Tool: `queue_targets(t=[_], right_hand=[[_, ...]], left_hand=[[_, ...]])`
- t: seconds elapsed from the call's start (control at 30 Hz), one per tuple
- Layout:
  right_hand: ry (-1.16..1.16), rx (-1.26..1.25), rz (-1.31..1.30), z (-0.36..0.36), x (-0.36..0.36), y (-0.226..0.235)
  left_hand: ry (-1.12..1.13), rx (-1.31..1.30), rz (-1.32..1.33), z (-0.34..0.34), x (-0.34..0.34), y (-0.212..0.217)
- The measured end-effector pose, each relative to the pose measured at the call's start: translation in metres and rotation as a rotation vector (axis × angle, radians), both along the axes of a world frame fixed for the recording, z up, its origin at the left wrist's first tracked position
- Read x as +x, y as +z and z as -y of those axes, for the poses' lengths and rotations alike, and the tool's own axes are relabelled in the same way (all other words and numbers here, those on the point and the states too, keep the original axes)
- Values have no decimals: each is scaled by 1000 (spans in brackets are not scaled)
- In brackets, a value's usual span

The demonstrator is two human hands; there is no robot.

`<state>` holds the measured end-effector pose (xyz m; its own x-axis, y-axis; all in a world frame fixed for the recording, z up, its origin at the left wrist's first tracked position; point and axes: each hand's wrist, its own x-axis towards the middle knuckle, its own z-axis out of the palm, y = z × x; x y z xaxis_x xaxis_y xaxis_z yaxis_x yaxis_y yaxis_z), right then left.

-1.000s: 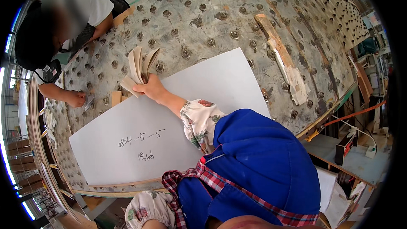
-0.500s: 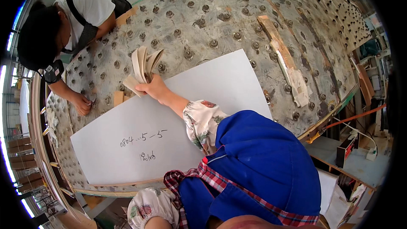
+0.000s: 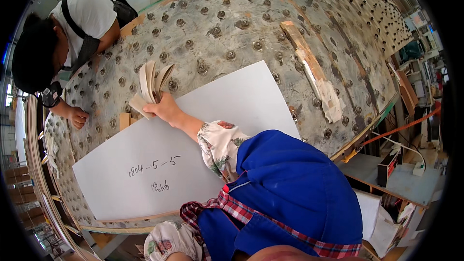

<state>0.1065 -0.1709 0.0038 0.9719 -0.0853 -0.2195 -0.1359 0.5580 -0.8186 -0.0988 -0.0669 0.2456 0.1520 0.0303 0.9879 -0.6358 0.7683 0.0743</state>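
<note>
My right hand (image 3: pixel 166 109) reaches across a large white panel (image 3: pixel 193 169) and closes round a looped bundle of pale, flat strips (image 3: pixel 153 84). The bundle is held at its lower end over the panel's far edge, and its bent loops stand up beyond that edge. What the strips are made of I cannot tell. Dark handwriting marks the panel's surface. Only the floral sleeve (image 3: pixel 169 239) of my left arm shows at the lower edge; my left hand is out of the picture.
The panel lies on a wide worn table (image 3: pixel 222 70) studded with round metal fittings. A long ragged wooden strip (image 3: pixel 311 70) lies to the right, a small wood block (image 3: pixel 125 121) beyond the panel. Across the far left, another person (image 3: pixel 92 14) leans over, their hand (image 3: pixel 76 116) on the table.
The whole view has shifted slightly, while my right hand keeps its hold on the strips. The other person's hand has drawn back a little to the left.
</note>
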Motion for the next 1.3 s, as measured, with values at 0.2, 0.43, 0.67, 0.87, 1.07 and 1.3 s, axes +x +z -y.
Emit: queue_targets(t=[0.2,0.43,0.67,0.87,1.07,1.3], right_hand=[[119,266,-5,-3,-1,6],[142,330,68,3,0,0],[159,337,35,2,-2,6],[178,347,4,1,1,2],[183,368,15,2,1,7],[175,390,47,1,-3,4]], left_hand=[[-27,-12,22,3,6,-1],[-41,-13,21,8,8,-3],[-60,-17,36,11,11,-4],[-56,-28,44,10,12,-4],[-33,-41,45,7,13,-4],[-7,-65,46,-1,8,-2]])
